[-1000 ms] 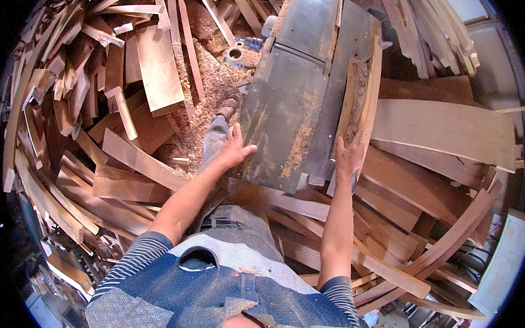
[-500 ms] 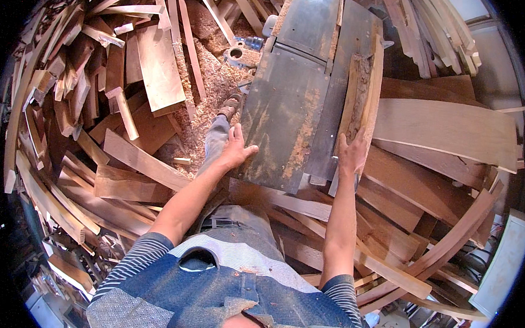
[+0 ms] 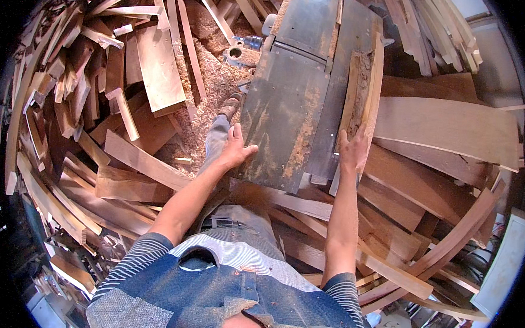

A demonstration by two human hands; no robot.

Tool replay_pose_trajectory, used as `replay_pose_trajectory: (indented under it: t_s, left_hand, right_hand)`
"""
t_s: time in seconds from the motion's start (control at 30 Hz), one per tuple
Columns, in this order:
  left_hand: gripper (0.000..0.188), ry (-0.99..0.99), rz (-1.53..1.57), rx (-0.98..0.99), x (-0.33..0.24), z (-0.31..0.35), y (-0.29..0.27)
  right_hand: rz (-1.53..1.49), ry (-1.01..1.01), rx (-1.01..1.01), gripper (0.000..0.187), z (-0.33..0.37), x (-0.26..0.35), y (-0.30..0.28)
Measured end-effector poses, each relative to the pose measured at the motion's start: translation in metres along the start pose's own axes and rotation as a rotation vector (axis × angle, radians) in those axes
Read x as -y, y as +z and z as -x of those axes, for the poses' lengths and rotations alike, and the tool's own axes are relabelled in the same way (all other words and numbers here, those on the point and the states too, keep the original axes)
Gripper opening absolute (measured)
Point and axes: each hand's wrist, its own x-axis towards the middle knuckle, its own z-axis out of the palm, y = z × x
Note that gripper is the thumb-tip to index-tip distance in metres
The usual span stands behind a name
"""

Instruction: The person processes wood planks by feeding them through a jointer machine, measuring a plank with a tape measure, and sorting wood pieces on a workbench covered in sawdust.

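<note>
My left hand point(image 3: 236, 148) rests at the left edge of a grey metal machine table point(image 3: 283, 104), thumb apart from the fingers and nothing held. Sawdust lies in a streak along this table. With my right hand point(image 3: 353, 149) I grip the near end of a long wooden board point(image 3: 374, 83). Rough brown bark or decayed wood runs along the board's upper side. It lies lengthwise at the machine's right side, on a dark flat strip. My fingers curl over its end, and their undersides are hidden.
Stacked wide planks point(image 3: 448, 123) lie to the right, close to the board. Narrow strips point(image 3: 426, 28) stand at the far right. Offcuts point(image 3: 159, 69) pile up on the left, beside a floor of wood shavings point(image 3: 208, 69). Planks point(image 3: 299, 203) also lie below the machine's near edge.
</note>
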Motion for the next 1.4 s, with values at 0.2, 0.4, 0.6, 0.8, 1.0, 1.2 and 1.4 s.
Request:
replay_pose_trajectory:
  t_s: [0.2, 0.4, 0.6, 0.8, 1.0, 1.2, 1.4]
  left_hand:
    - [0.118, 0.010, -0.036, -0.049, 0.007, -0.003, 0.008]
    - [0.118, 0.003, -0.048, -0.043, 0.004, -0.001, 0.006]
    - [0.124, -0.020, 0.024, 0.031, 0.000, -0.001, 0.000]
    - [0.125, -0.020, 0.038, 0.039, -0.003, 0.002, -0.004]
    - [0.126, -0.015, -0.013, 0.034, 0.002, -0.003, 0.000]
    - [0.126, -0.035, -0.011, 0.041, -0.001, -0.001, -0.002]
    - [0.117, -0.014, -0.038, -0.056, -0.006, 0.004, -0.002]
  right_hand:
    - [0.018, -0.010, -0.039, 0.089, -0.003, -0.002, 0.003]
    - [-0.005, -0.025, -0.044, 0.088, -0.006, -0.002, 0.004]
    - [-0.032, -0.079, -0.113, 0.087, -0.010, -0.005, 0.008]
    - [-0.007, -0.014, -0.028, 0.086, -0.013, 0.001, 0.004]
    - [-0.001, 0.007, -0.018, 0.085, -0.016, 0.000, 0.006]
    - [0.009, 0.017, 0.008, 0.088, -0.021, 0.003, 0.006]
    - [0.006, 0.044, 0.021, 0.089, -0.024, 0.005, 0.004]
